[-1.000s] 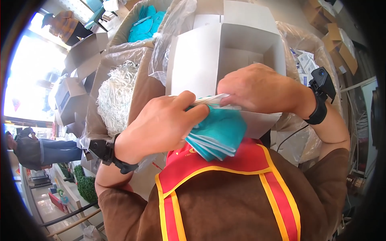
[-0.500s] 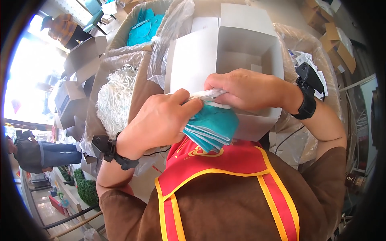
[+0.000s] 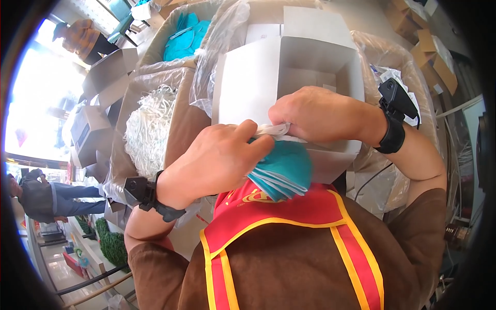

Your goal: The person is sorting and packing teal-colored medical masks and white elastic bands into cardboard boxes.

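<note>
A stack of teal folded face masks [image 3: 281, 165] with white edges hangs between my hands, in front of the open white box. My left hand [image 3: 219, 155] is closed around the stack's left side, thumb and forefinger near its top. White elastic bands [image 3: 274, 129] run across the top of the masks. My right hand [image 3: 315, 114] is closed on the bands, its knuckles upward; its fingertips are partly hidden. Part of the stack lies behind my left fingers.
Beyond my hands stands the open white box [image 3: 310, 67]. Left of it, a plastic-lined carton [image 3: 173, 116] holds white strips [image 3: 149, 126]; another holds teal masks [image 3: 187, 39]. White packets [image 3: 400, 90] lie in a lined carton to the right. Two people stand at the far left.
My left hand and the mask stack have moved slightly right and toward me. My right hand has turned further over, and the white bands are now bunched into a loop by its fingers.
</note>
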{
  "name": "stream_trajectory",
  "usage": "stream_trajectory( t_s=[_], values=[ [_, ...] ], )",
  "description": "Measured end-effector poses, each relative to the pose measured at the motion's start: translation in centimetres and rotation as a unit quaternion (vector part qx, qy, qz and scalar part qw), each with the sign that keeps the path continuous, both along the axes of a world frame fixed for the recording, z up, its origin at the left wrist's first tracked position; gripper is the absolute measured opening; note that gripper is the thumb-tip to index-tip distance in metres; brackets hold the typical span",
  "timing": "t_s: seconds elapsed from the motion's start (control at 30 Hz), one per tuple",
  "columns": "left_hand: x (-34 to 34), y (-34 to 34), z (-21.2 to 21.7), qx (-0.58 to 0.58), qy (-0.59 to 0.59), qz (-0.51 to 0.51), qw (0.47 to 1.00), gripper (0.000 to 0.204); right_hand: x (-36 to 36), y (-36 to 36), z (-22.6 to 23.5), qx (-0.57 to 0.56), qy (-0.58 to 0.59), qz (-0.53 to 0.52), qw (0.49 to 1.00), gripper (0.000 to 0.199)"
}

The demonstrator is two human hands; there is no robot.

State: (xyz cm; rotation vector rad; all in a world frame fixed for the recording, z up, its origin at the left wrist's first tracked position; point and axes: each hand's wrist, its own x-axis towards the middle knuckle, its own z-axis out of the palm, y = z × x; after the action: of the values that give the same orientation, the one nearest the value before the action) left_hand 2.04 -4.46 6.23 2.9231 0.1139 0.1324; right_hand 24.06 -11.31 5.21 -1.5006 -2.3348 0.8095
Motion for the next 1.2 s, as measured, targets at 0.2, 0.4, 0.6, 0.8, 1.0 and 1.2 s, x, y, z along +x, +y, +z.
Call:
stream_trajectory(
  t_s=[0.2,0.4,0.6,0.8,1.0,1.2],
  values=[
    [-0.1,0.1,0.0,0.003,0.009,0.017,1.0,0.035,0.1,-0.1,0.1,0.004,-0.042,-0.027,0.999,0.011],
    [-1.5,0.2,-0.3,-0.035,-0.019,0.043,0.998,0.038,1.3,-2.5,0.2,0.074,0.001,0.001,0.997,0.011],
    [-2.9,0.5,-0.1,-0.033,-0.074,0.02,0.997,0.044,1.6,-5.7,1.8,0.039,0.026,0.017,0.999,0.008],
    [-5.2,1.4,-0.1,0.013,-0.11,0.007,0.994,0.043,2.3,-9.5,3.7,0.071,0.01,0.011,0.997,0.017],
    [-6.2,1.9,-0.4,0.035,-0.122,0.001,0.992,0.041,3.3,-11.6,4.4,0.028,0.005,-0.008,1.0,0.014],
    [-8.0,4.3,-1.6,0.063,-0.127,0.088,0.986,0.045,4.9,-12.9,4.3,-0.006,0.017,-0.071,0.997,0.011]
  ],
)
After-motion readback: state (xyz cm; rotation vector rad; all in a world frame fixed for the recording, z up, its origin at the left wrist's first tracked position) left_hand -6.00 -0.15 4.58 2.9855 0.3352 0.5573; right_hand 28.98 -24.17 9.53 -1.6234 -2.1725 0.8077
